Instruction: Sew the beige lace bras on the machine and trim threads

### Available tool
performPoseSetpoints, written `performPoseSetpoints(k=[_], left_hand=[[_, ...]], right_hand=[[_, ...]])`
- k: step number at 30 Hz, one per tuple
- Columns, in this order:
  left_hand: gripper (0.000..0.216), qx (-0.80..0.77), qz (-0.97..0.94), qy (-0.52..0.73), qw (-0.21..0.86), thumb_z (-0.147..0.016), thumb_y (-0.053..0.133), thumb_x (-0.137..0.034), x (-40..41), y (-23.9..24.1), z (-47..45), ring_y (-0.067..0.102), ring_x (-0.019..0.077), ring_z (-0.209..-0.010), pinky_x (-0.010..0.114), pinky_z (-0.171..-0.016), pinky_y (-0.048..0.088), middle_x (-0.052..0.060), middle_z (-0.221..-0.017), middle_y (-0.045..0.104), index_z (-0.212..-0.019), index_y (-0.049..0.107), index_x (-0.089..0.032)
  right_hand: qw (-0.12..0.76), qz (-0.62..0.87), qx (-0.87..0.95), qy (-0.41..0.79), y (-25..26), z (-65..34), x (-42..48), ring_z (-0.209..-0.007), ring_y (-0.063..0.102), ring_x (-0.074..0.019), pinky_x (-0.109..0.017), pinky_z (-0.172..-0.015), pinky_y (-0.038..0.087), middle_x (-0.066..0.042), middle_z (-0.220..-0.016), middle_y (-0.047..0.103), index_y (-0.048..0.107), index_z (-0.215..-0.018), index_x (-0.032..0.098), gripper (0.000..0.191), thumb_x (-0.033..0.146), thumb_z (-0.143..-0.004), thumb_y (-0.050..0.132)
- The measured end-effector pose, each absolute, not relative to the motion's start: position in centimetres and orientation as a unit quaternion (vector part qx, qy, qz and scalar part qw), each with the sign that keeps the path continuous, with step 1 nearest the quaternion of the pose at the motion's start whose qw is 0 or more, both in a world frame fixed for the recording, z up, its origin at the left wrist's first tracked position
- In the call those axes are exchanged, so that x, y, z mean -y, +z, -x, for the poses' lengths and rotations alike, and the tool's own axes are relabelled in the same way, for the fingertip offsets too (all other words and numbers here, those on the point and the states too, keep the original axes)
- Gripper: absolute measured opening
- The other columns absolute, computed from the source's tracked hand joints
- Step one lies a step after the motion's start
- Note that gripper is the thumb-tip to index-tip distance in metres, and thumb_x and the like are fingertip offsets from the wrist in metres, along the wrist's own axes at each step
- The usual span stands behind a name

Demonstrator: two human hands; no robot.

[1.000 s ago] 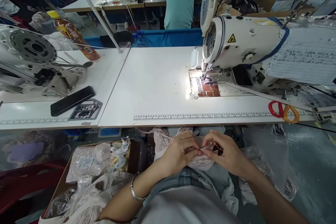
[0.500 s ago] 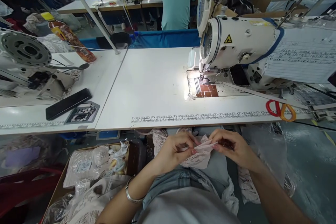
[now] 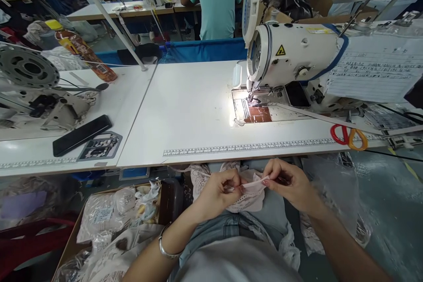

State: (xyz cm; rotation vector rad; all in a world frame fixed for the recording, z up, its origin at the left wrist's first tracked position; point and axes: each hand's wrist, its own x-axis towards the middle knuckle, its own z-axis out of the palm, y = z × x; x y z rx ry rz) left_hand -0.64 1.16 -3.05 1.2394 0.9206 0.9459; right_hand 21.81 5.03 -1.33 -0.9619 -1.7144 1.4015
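Head view: left hand (image 3: 216, 194) and right hand (image 3: 292, 183) both pinch one edge of a pale pink lace fabric piece (image 3: 249, 201). Edge runs between the fingertips; remaining lace just below grip, flat white sewing table (image 3: 185, 105) beyond.

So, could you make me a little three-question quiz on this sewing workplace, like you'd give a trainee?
1. Multiple choice: what are the left hand and right hand both pinching?
A) the drink bottle
B) the pale pink fabric
C) the handwritten sheet

2. True or false: the bracelet is on the right wrist.

3. Fill in: the scissors on the table have one red handle loop and one ____ loop.

Key: 1. B. 2. False; it is on the left wrist. 3. Yellow-orange.
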Motion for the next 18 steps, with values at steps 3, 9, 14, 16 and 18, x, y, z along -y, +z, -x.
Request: performPoseSetpoints(k=[3, 9, 14, 16, 18], left_hand=[[0.016, -0.424, -0.552, 0.409, 0.591, -0.075, 0.065, -0.015, -1.3, -2.5, 0.2, 0.061, 0.0137, -0.077, 0.021, -0.064, 0.045, 0.005, -0.093, 0.071, -0.083, 0.052, -0.019], [0.021, -0.482, -0.561, 0.377, 0.557, -0.079, 0.075, -0.038, -1.3, -2.9, -1.7, 0.065, 0.0179, -0.071, 0.025, -0.063, 0.045, 0.006, -0.080, 0.075, -0.082, 0.074, -0.017], [0.031, -0.538, -0.485, 0.388, 0.570, -0.073, 0.075, -0.043, -1.3, -3.2, -2.4, 0.043, 0.0112, -0.052, 0.023, -0.049, 0.029, 0.003, -0.055, 0.061, -0.064, 0.071, -0.014], [0.034, -0.536, -0.467, 0.384, 0.589, -0.072, 0.075, -0.045, -1.4, -3.0, -2.3, 0.041, 0.0103, -0.051, 0.023, -0.048, 0.027, 0.002, -0.054, 0.059, -0.063, 0.071, -0.013], [0.037, -0.531, -0.453, 0.383, 0.606, -0.071, 0.076, -0.049, -1.6, -2.8, -2.2, 0.042, 0.0101, -0.051, 0.022, -0.048, 0.028, 0.003, -0.055, 0.060, -0.063, 0.071, -0.013]], right_hand=[[0.338, 0.397, 0.669, 0.529, -1.0, -21.4, -4.7, -0.056, 0.046, -0.0105, -0.024, -0.049, 0.038, -0.001, -0.076, 0.058, 0.050, -0.080, 0.022, 0.027, 0.039, -0.091, 0.068], [0.308, 0.415, 0.703, 0.489, -0.9, -20.5, -4.1, -0.054, 0.043, -0.0104, -0.023, -0.047, 0.035, 0.004, -0.068, 0.050, 0.051, -0.088, 0.023, 0.021, 0.038, -0.091, 0.066], [0.289, 0.432, 0.707, 0.480, -0.9, -20.8, -4.3, -0.053, 0.046, -0.0115, -0.024, -0.047, 0.037, 0.003, -0.063, 0.051, 0.062, -0.089, 0.022, 0.024, 0.045, -0.093, 0.063], [0.293, 0.440, 0.696, 0.486, -0.9, -21.0, -4.4, -0.058, 0.054, -0.0135, -0.025, -0.050, 0.042, -0.001, -0.069, 0.060, 0.064, -0.088, 0.022, 0.027, 0.048, -0.094, 0.062], [0.303, 0.443, 0.686, 0.492, -1.0, -21.2, -4.6, -0.059, 0.057, -0.0144, -0.025, -0.052, 0.045, -0.003, -0.071, 0.064, 0.066, -0.089, 0.022, 0.030, 0.051, -0.095, 0.061]])
